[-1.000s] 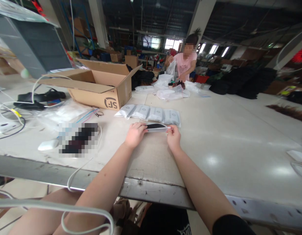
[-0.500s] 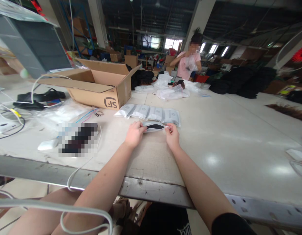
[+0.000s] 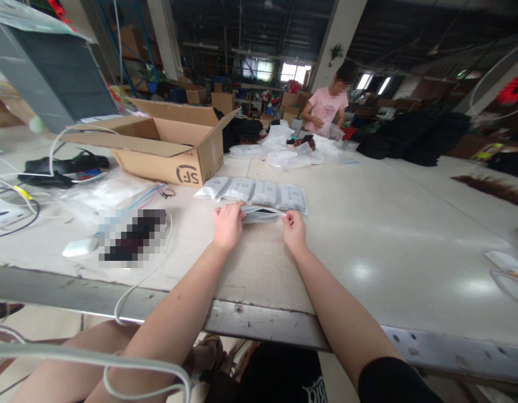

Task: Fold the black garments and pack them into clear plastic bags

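Since a second ago the pouch [image 3: 262,212] has flattened: its mouth, gaping then over a dark item, now shows only a thin dark sliver. In my judgement the sealing of the mouth is under way, not finished.

The left hand [image 3: 227,225] pinches the pouch's left end, fingers closed over it. The right hand [image 3: 294,230] holds the right end between fingertips. The pouch spans the two grips, low over the tabletop [image 3: 388,240], just in front of a row of four like packets [image 3: 259,193].

Beyond stands an open cardboard box [image 3: 175,146]. A person in a pink top [image 3: 326,109] works at the far end.
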Available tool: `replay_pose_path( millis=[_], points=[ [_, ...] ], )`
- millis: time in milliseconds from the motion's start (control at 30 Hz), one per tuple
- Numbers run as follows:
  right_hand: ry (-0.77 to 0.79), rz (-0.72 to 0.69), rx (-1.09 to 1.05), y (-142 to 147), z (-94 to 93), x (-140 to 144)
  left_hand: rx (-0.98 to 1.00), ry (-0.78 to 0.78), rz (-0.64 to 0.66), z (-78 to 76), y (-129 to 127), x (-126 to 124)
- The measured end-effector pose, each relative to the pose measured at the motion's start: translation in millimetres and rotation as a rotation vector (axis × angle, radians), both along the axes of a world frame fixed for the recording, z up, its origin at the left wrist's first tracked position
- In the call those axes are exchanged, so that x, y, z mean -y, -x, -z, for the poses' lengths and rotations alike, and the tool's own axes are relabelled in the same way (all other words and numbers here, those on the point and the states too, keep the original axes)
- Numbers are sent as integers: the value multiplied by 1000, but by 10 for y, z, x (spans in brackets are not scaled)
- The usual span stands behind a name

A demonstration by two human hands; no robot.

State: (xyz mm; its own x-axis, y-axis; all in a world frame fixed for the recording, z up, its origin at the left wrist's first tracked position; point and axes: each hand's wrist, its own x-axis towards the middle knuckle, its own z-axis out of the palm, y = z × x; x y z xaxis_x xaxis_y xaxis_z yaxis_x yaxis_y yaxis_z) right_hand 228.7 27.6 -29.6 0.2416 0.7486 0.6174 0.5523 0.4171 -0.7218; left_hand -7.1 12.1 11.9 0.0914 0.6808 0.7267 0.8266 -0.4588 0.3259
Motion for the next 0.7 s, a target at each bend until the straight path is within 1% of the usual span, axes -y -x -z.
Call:
replay_pose_path(
  millis=[200,333,400,500,567,700],
  points=[
    [-33,-34,62,6,-34,17,-11,-3,-81,3,75,-53],
    [-36,-22,80,16,-36,32,-51,24,-90,-4,131,-66],
    [-31,-15,78,14,-30,33,-44,76,-44,-2,159,-86],
    [-22,9,63,0,-18,25,-50,150,113,12,208,-135],
    [-13,38,50,-11,-10,19,-84,162,198,25,243,-169],
    [-14,95,73,-16,-6,21,-137,148,263,59,304,-215]
  ],
)
